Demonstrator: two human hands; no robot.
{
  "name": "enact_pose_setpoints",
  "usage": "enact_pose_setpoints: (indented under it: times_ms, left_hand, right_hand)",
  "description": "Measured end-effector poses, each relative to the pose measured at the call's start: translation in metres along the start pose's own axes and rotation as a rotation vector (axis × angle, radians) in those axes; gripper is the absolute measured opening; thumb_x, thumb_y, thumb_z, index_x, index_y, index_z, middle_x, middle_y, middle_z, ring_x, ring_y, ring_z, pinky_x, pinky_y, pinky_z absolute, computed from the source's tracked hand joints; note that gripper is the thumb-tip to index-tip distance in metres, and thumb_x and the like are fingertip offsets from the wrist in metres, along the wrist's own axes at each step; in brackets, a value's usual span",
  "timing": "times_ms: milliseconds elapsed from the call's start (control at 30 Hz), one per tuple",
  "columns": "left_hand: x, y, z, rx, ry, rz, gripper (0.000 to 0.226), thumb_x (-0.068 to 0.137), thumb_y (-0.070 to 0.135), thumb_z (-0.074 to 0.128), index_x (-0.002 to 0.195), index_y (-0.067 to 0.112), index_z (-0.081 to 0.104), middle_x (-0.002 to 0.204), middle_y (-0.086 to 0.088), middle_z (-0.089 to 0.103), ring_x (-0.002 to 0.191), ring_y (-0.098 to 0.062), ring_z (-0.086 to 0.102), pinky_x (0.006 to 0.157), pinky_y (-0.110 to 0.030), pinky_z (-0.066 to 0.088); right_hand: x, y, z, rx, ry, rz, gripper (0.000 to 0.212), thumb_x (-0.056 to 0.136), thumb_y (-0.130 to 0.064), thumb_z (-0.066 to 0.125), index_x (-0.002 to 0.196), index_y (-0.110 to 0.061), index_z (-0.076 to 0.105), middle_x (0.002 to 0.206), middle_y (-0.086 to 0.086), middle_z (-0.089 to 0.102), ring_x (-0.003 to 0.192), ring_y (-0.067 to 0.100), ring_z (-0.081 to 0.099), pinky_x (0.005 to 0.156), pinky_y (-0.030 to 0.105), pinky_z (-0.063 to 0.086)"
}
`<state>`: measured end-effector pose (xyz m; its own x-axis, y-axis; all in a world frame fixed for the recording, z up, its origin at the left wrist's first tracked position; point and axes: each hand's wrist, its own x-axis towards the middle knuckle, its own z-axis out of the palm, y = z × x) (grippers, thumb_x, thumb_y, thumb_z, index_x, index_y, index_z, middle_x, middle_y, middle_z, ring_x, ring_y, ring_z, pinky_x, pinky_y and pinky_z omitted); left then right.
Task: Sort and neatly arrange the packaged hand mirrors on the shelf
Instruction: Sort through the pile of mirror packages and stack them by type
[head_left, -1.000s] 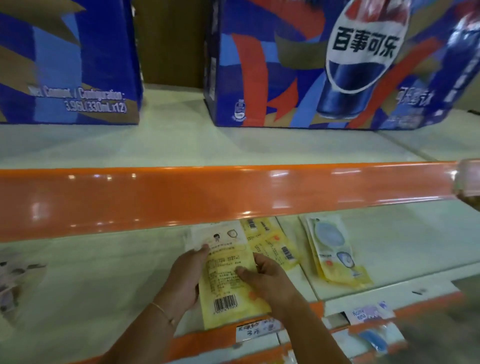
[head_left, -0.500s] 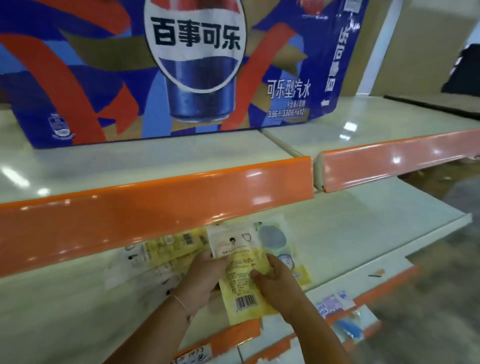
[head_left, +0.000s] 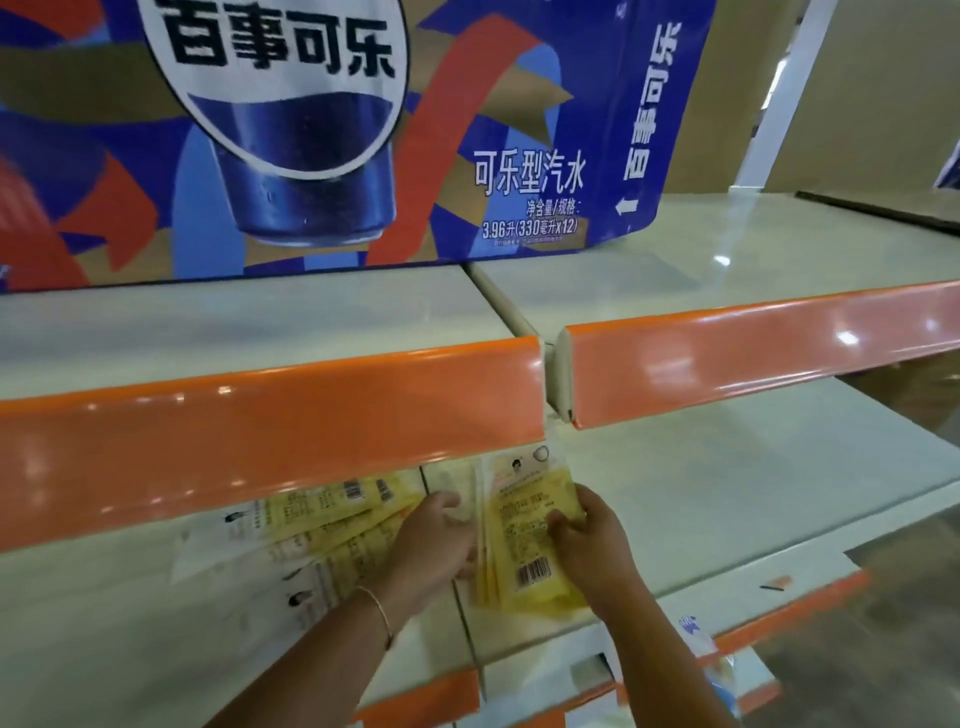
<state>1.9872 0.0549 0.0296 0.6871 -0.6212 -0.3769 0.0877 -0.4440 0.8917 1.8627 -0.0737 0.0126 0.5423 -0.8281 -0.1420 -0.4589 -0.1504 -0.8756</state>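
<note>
A: Mirrors (head_left: 524, 535), the yellow packs, are sitting as a stack near the front edge of the lower shelf (head_left: 727, 499), label side up.

B: Who is holding them?

A: The right hand (head_left: 592, 545) is gripping the stack's right edge, thumb curled over the top pack. The left hand (head_left: 436, 545) is lying against the stack's left side, fingers bent; I cannot tell whether it is gripping.

B: Anything else lying there?

A: Loose packs (head_left: 322, 525) are fanning out leftward, partly under the left hand, toward the shelf's left end. A cola box (head_left: 311, 130) is standing on the shelf above.
</note>
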Motion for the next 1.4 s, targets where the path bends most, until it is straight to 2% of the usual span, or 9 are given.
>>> enact_pose_setpoints:
  times_ms: [167, 400, 500, 667, 967, 1100, 1200, 1300, 1400]
  left_hand:
    - [0.002, -0.018, -0.031, 0.105, 0.066, 0.042, 0.034, 0.094, 0.019, 0.053, 0.128, 0.02, 0.047, 0.099, -0.005, 0.063, 0.081, -0.023, 0.067, 0.067, -0.038, 0.059]
    - [-0.002, -0.05, -0.088, 0.246, 0.308, 0.135, 0.019, 0.096, 0.019, 0.048, 0.112, 0.021, 0.059, 0.085, -0.004, 0.066, 0.054, -0.016, 0.056, 0.048, -0.027, 0.048]
    - [0.004, -0.061, -0.123, 0.516, 0.417, 0.222, 0.025, 0.095, 0.019, 0.049, 0.11, 0.007, 0.065, 0.097, -0.01, 0.069, 0.078, -0.019, 0.065, 0.069, -0.032, 0.054]
    - [0.025, -0.074, -0.176, 1.082, 0.189, 0.176, 0.042, 0.097, 0.04, 0.043, 0.119, 0.008, 0.057, 0.115, -0.011, 0.064, 0.105, -0.029, 0.06, 0.089, -0.039, 0.05]
    - [0.015, -0.12, -0.194, 1.241, 0.236, 0.331, 0.075, 0.089, 0.057, 0.009, 0.144, 0.014, 0.037, 0.146, -0.013, 0.042, 0.133, -0.035, 0.038, 0.105, -0.045, 0.033]
    - [-0.003, -0.138, -0.204, 1.275, 0.238, 0.351, 0.067, 0.09, 0.054, 0.02, 0.131, 0.013, 0.055, 0.135, -0.015, 0.053, 0.121, -0.04, 0.049, 0.091, -0.051, 0.045]
    - [-0.023, -0.15, -0.215, 1.32, 0.255, 0.37, 0.058, 0.09, 0.049, 0.032, 0.12, 0.01, 0.063, 0.125, -0.017, 0.061, 0.11, -0.041, 0.057, 0.08, -0.05, 0.05]
    - [-0.045, -0.162, -0.222, 1.382, 0.25, 0.395, 0.042, 0.086, 0.036, 0.056, 0.108, 0.002, 0.067, 0.112, -0.024, 0.065, 0.097, -0.046, 0.062, 0.069, -0.051, 0.054]
    - [-0.061, -0.169, -0.226, 1.427, 0.23, 0.388, 0.06, 0.049, 0.007, 0.086, 0.104, -0.006, 0.067, 0.1, -0.032, 0.065, 0.086, -0.052, 0.063, 0.057, -0.053, 0.055]
  right_hand:
    - [0.013, 0.003, 0.002, -0.441, 0.126, -0.034, 0.012, 0.088, -0.027, 0.057, 0.092, -0.019, 0.049, 0.084, 0.0, 0.06, 0.072, 0.019, 0.055, 0.065, 0.029, 0.046]
    - [0.007, -0.018, 0.015, -0.82, 0.271, -0.008, 0.051, 0.082, -0.038, 0.061, 0.127, -0.019, 0.047, 0.126, 0.012, 0.048, 0.115, 0.035, 0.043, 0.092, 0.043, 0.037]
    - [-0.001, -0.033, 0.039, -0.717, 0.283, -0.099, 0.056, 0.079, -0.036, 0.064, 0.132, -0.022, 0.049, 0.133, 0.011, 0.046, 0.121, 0.036, 0.038, 0.098, 0.045, 0.032]
    - [-0.024, -0.053, 0.093, -0.592, 0.185, -0.24, 0.049, 0.079, -0.04, 0.057, 0.122, -0.019, 0.06, 0.129, 0.012, 0.054, 0.118, 0.035, 0.045, 0.098, 0.041, 0.034]
    - [-0.077, -0.071, 0.179, -0.203, -0.255, -0.068, 0.042, 0.091, -0.027, 0.06, 0.131, -0.016, 0.054, 0.124, 0.002, 0.062, 0.103, 0.015, 0.059, 0.09, 0.028, 0.05]
    - [-0.089, -0.073, 0.204, 0.066, -0.23, 0.121, 0.042, 0.088, -0.024, 0.063, 0.128, -0.014, 0.055, 0.105, -0.001, 0.066, 0.083, 0.014, 0.064, 0.065, 0.027, 0.054]
    - [-0.093, -0.073, 0.218, 0.164, -0.16, 0.199, 0.05, 0.084, -0.021, 0.065, 0.132, -0.012, 0.051, 0.099, 0.005, 0.068, 0.08, 0.025, 0.07, 0.068, 0.04, 0.059]
    - [-0.097, -0.079, 0.225, -0.029, -0.043, 0.081, 0.054, 0.083, -0.031, 0.064, 0.133, -0.016, 0.048, 0.119, 0.006, 0.057, 0.094, 0.027, 0.066, 0.077, 0.038, 0.057]
    - [-0.097, -0.084, 0.231, -0.174, -0.007, 0.011, 0.057, 0.084, -0.032, 0.065, 0.135, -0.016, 0.046, 0.131, 0.013, 0.048, 0.101, 0.025, 0.056, 0.088, 0.032, 0.048]
